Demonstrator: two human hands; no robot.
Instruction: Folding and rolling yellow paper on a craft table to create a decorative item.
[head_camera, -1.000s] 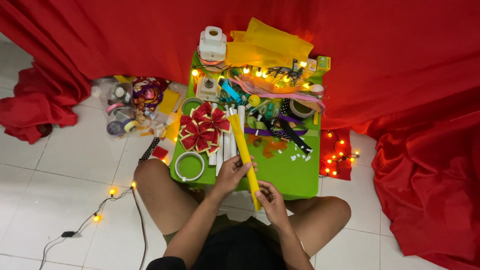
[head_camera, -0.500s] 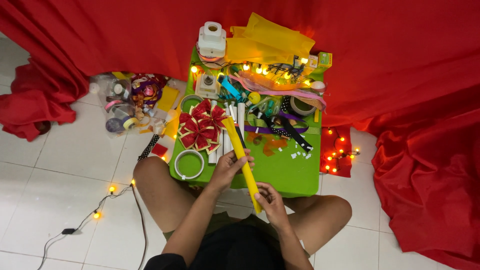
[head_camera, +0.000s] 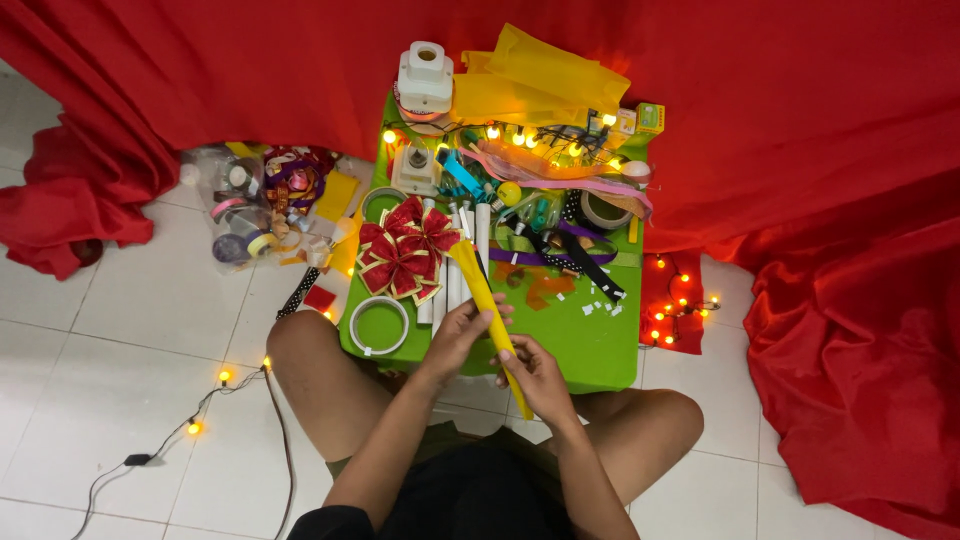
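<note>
I hold a long rolled yellow paper tube slanted over the front of a small green table. My left hand grips its middle from the left. My right hand grips its lower end near the table's front edge. Just beyond the tube's far end lies a red and gold ribbon bow. Several white paper rolls lie beside the bow, partly hidden by the tube.
A white tape ring sits front left on the table. Ribbons, lit string lights, yellow paper sheets and a white device crowd the back. A pile of ribbon spools lies on the tiled floor. Red cloth surrounds everything.
The tube stays in both hands at nearly the same slant. My left hand has shifted slightly along the tube.
</note>
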